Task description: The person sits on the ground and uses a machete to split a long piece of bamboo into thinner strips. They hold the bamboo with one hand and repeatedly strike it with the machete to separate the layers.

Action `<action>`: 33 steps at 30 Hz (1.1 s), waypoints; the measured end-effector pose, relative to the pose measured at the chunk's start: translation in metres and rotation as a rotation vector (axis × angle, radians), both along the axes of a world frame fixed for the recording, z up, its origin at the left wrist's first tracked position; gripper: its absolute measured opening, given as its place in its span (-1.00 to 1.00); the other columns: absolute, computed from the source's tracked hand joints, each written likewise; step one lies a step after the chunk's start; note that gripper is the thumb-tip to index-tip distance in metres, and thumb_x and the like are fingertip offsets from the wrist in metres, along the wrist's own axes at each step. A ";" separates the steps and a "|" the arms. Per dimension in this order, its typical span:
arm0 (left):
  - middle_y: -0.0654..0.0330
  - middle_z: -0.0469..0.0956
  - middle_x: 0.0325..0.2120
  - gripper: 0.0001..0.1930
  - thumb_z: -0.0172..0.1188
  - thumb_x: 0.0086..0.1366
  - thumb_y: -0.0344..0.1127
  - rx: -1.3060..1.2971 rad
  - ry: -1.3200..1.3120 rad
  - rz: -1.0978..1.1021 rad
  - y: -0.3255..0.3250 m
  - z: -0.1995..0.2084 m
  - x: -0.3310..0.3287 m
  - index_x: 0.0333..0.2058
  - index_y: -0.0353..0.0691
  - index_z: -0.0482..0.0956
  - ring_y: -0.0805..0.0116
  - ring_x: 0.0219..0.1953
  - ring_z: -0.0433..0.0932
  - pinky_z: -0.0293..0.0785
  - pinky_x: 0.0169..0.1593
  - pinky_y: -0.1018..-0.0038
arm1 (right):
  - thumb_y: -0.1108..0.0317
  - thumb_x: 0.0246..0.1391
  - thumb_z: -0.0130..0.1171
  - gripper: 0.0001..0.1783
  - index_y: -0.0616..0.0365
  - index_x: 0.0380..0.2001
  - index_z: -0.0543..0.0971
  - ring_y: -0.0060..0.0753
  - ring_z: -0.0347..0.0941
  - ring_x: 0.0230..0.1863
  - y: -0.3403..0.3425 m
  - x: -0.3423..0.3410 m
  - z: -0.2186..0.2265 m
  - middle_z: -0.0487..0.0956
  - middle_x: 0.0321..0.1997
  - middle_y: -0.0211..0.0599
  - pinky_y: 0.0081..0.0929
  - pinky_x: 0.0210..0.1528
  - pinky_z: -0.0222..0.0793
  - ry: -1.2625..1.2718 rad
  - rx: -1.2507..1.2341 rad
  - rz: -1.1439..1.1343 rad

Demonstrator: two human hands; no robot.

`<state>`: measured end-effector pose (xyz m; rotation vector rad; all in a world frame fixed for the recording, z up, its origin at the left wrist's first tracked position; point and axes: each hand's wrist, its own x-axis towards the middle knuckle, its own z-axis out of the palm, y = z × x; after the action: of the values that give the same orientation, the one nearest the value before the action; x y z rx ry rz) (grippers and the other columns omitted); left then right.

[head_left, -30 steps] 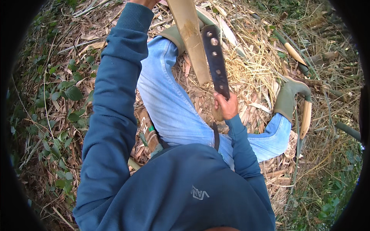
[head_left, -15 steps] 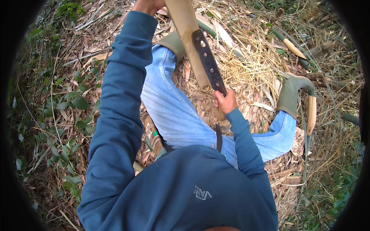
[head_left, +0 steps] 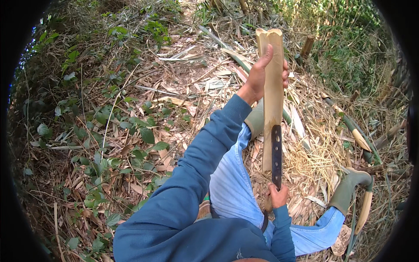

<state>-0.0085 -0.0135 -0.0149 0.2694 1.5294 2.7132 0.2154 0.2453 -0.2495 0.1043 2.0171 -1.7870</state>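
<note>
A long tan piece of split bamboo (head_left: 273, 98) stands nearly upright in the picture, in front of my body. My left hand (head_left: 257, 81) grips its upper part, with the thumb along the near face and fingertips curling round the right edge. My right hand (head_left: 278, 195) is closed round the handle of a knife at the bamboo's lower end. The knife's dark blade (head_left: 276, 153), pierced by a row of holes, lies along the lower right edge of the bamboo. Whether the blade has cut into it I cannot tell.
My legs in blue jeans (head_left: 229, 185) and green rubber boots (head_left: 349, 190) spread either side. Pale shavings (head_left: 314, 168) and dry leaves cover the ground between them. Cut green and tan bamboo poles (head_left: 355, 135) lie at right. Leafy plants (head_left: 146, 135) grow at left.
The view has tilted up and swung left, so my left hand and the bamboo's top end now show. The bamboo and blade stand more upright in the picture. Both grips are kept.
</note>
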 end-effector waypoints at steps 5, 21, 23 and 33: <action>0.17 0.43 -0.60 -0.36 -0.11 0.35 0.34 -0.108 0.029 0.041 0.033 0.019 0.015 -0.36 -0.24 0.46 0.30 -0.57 0.50 0.50 -0.42 0.41 | 0.33 0.11 0.21 -0.77 0.33 -0.46 0.54 -0.57 0.42 -0.65 0.003 0.014 0.019 0.47 -0.68 -0.36 -0.56 -0.60 0.30 -0.109 -0.113 -0.073; 0.16 0.41 -0.58 -0.48 0.00 0.36 0.19 0.016 0.133 0.517 0.040 0.027 0.095 -0.31 -0.27 0.42 0.28 -0.54 0.43 0.47 -0.39 0.41 | 0.25 0.01 0.30 -0.72 0.27 -0.53 0.54 -0.50 0.33 -0.65 0.010 0.022 0.061 0.44 -0.71 -0.27 -0.46 -0.53 0.21 0.179 -0.003 -0.005; 0.17 0.40 -0.59 -0.48 -0.03 0.37 0.19 -0.067 0.168 0.579 0.032 0.025 0.101 -0.31 -0.26 0.42 0.29 -0.56 0.42 0.46 -0.41 0.42 | 0.27 0.03 0.28 -0.73 0.29 -0.53 0.54 -0.51 0.31 -0.65 0.003 0.023 0.066 0.43 -0.71 -0.26 -0.46 -0.53 0.21 0.260 -0.017 0.033; 0.03 0.35 -0.38 -0.38 -0.19 0.37 0.22 -0.001 0.208 0.170 -0.042 0.006 0.097 -0.17 -0.37 0.38 0.13 -0.31 0.38 0.32 -0.05 0.10 | 0.39 -0.10 0.31 -0.82 0.29 -0.49 0.56 -0.26 0.43 -0.62 0.007 0.021 0.042 0.48 -0.64 -0.05 -0.37 -0.48 0.32 0.192 0.196 0.150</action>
<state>0.0882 -0.0550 -0.0085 0.4550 1.6761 2.8939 0.2363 0.2520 -0.2077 -0.1619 2.2666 -1.5554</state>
